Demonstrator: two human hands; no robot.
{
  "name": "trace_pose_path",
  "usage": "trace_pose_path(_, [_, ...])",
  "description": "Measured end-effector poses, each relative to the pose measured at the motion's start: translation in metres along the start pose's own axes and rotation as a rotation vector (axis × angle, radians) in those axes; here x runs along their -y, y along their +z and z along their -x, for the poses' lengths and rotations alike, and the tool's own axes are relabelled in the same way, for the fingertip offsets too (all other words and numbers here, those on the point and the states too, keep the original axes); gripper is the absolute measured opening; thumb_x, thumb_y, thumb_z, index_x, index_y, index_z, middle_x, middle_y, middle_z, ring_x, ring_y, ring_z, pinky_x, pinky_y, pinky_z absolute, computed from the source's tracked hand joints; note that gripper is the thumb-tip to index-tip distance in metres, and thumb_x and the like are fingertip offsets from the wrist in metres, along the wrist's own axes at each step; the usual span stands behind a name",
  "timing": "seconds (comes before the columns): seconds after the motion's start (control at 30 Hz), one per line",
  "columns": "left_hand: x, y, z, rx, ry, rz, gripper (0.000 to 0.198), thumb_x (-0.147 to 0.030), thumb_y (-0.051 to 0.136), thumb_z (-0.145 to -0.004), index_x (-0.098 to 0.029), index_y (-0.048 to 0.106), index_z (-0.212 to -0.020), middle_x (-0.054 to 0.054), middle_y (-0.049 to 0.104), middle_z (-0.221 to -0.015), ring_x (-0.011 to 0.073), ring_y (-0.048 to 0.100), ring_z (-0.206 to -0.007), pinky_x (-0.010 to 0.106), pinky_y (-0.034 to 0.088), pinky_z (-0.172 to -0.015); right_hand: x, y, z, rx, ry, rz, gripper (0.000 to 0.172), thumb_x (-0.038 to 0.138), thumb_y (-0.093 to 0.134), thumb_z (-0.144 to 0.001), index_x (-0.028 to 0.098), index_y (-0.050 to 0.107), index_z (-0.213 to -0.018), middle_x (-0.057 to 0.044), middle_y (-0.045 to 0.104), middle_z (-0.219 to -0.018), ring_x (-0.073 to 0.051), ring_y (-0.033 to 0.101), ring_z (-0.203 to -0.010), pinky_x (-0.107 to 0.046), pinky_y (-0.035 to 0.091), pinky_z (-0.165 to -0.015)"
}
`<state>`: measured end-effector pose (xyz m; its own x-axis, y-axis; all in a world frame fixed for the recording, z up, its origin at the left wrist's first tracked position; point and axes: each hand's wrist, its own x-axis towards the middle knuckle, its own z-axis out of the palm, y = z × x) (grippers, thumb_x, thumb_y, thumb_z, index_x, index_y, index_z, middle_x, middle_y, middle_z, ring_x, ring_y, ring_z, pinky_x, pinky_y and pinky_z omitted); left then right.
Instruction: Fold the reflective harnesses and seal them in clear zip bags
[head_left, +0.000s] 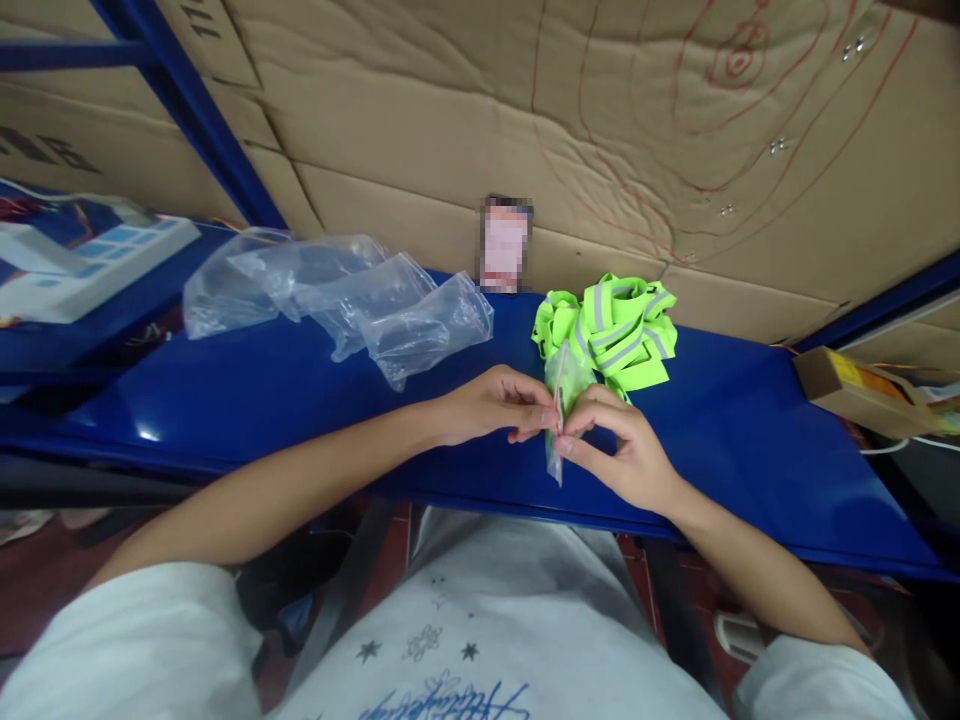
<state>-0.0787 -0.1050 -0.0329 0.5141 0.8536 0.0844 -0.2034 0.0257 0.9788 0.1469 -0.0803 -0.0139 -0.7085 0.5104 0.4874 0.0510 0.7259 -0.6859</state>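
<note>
Between my two hands is a clear zip bag (pixel 556 465) with a reddish seal strip along its upper edge and something bright green showing through it. My left hand (pixel 504 405) pinches the bag's edge from the left. From the right, my right hand (pixel 619 445) pinches the same edge between thumb and fingers. Just beyond the bag lies a heap of neon green straps with grey reflective stripes (pixel 619 325), its near part partly behind the bag and my right hand.
Several clear plastic bags (pixel 427 325) lie overlapping on the blue table (pixel 300 400). A phone-like blurred object (pixel 505 245) leans on the cardboard wall (pixel 420 130). A cardboard box (pixel 862 395) is at right, a white power strip (pixel 112 265) at left.
</note>
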Motion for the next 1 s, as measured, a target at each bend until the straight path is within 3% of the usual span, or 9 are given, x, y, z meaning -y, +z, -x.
trace_pose_path(0.27, [-0.001,-0.001,0.002,-0.029,0.021,-0.236,0.036,-0.047,0.081,-0.085,-0.012,0.075,-0.089,-0.001,0.064,-0.066,0.0073,0.054,-0.055,0.02,0.044,-0.054,-0.004,0.003,0.002,-0.015,-0.066,0.107,0.016,0.016,0.063,-0.095,0.021,0.056,-0.082,0.0,0.059,-0.079,-0.015,0.057,-0.078,-0.031,0.046,-0.073])
trace_pose_path(0.5, [0.003,0.011,0.005,-0.075,0.183,-0.317,0.036,-0.045,0.075,-0.09,-0.012,0.064,-0.081,0.003,0.066,-0.079,0.01,0.057,-0.072,0.023,0.046,-0.069,-0.006,0.006,0.007,-0.155,-0.215,0.531,0.019,0.011,0.06,-0.085,0.022,0.047,-0.076,-0.001,0.056,-0.073,-0.017,0.049,-0.071,-0.037,0.037,-0.07])
trace_pose_path(0.67, [0.006,0.014,0.006,-0.137,0.189,-0.348,0.04,-0.049,0.075,-0.09,-0.012,0.063,-0.078,-0.001,0.057,-0.068,0.0072,0.042,-0.06,0.021,0.033,-0.057,-0.006,0.01,0.009,-0.165,-0.194,0.56,0.02,0.01,0.058,-0.084,0.022,0.045,-0.076,-0.002,0.054,-0.074,-0.018,0.047,-0.072,-0.035,0.038,-0.067])
trace_pose_path(0.77, [0.003,0.014,0.009,-0.156,0.193,-0.317,0.04,-0.048,0.077,-0.089,-0.013,0.062,-0.076,-0.002,0.054,-0.066,0.0067,0.04,-0.058,0.021,0.031,-0.055,-0.01,0.001,0.006,-0.241,-0.19,0.627,0.021,0.009,0.057,-0.083,0.023,0.044,-0.075,-0.002,0.052,-0.073,-0.02,0.045,-0.072,-0.036,0.037,-0.067])
trace_pose_path(0.9, [-0.008,0.013,0.015,-0.193,0.231,-0.304,0.033,-0.039,0.077,-0.09,-0.014,0.062,-0.075,-0.002,0.057,-0.066,0.0068,0.046,-0.057,0.021,0.036,-0.055,-0.016,-0.019,-0.001,-0.407,-0.084,0.542,0.023,0.008,0.054,-0.082,0.023,0.042,-0.071,0.0,0.047,-0.069,-0.018,0.046,-0.069,-0.035,0.036,-0.066])
trace_pose_path(1.0, [-0.01,0.01,0.016,-0.232,0.405,-0.483,0.02,-0.03,0.073,-0.094,-0.015,0.066,-0.083,0.001,0.063,-0.074,0.0092,0.055,-0.065,0.023,0.045,-0.064,-0.017,-0.024,-0.002,-0.388,-0.042,0.421,0.021,0.01,0.056,-0.087,0.022,0.047,-0.072,-0.001,0.052,-0.072,-0.017,0.05,-0.07,-0.034,0.039,-0.066])
